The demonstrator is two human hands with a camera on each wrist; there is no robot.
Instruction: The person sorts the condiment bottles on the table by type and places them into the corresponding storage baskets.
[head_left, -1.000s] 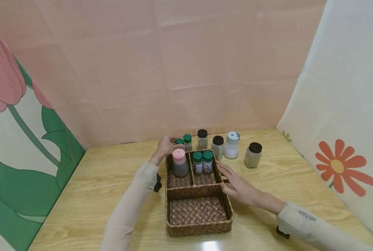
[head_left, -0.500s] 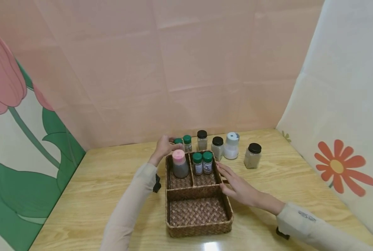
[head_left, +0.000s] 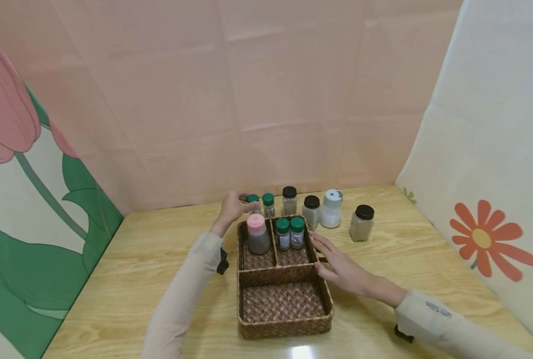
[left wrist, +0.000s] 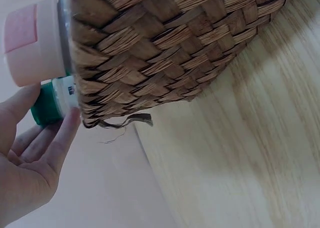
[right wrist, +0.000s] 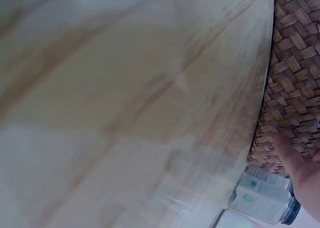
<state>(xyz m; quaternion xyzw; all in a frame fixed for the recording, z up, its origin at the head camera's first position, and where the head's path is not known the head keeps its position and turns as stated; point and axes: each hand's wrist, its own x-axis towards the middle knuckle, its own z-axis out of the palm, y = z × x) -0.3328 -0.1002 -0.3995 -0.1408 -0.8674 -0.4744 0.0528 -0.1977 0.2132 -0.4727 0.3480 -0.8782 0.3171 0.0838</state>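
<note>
Behind the far left corner of a woven basket [head_left: 285, 329], my left hand [head_left: 233, 208] pinches a small green-capped spice jar [head_left: 253, 199] between thumb and fingers. In the left wrist view this jar's green cap [left wrist: 46, 103] shows between them, and the basket wall hides part of its body. My right hand [head_left: 344, 269] rests against the basket's right side with its fingers extended. Inside the basket, a pink-capped bottle [head_left: 258, 238] stands in the far left compartment. Two green-capped spice jars [head_left: 283, 234] stand side by side in the far right one.
Another green-capped jar [head_left: 268, 203] stands close to the held one. Along the back and right are black-capped jars [head_left: 289, 200], [head_left: 311, 212], [head_left: 361, 224] and a white-capped bottle [head_left: 331, 212]. A pink cloth wall [head_left: 293, 99] rises behind the wooden table [head_left: 167, 239].
My left hand has shifted slightly left with the green-capped spice jar, which now stands a little higher and apart from its neighbour. The right hand and basket have stayed put.
</note>
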